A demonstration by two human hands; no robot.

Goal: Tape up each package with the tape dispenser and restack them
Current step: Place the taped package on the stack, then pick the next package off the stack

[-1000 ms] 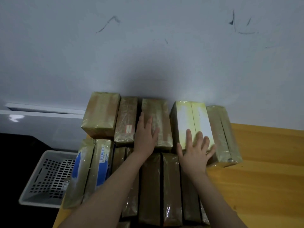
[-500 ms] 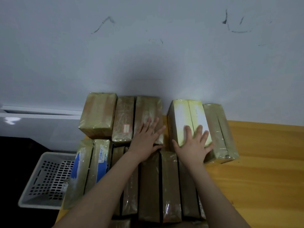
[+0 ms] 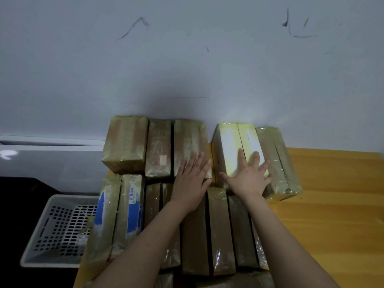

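Observation:
Several tape-wrapped brown packages stand in two rows on the wooden table (image 3: 332,204), against the wall. My left hand (image 3: 191,181) lies flat with straight fingers on the near end of a back-row brown package (image 3: 190,140). My right hand (image 3: 249,177) rests spread on the pale yellow package (image 3: 230,146) to the right of it. A gap separates these two packages. Another brown package (image 3: 276,156) leans at the far right. Front-row packages (image 3: 220,229) lie under my forearms. No tape dispenser is in view.
A white perforated plastic basket (image 3: 58,231) sits on the floor left of the table. Two packages with blue print (image 3: 128,210) stand at the front left. Bare wooden tabletop stretches to the right. The grey wall stands right behind the back row.
Both hands have slid a little toward me along the package tops. The brown package under my left hand has shifted left, closer to its neighbours, widening the gap to the yellow one.

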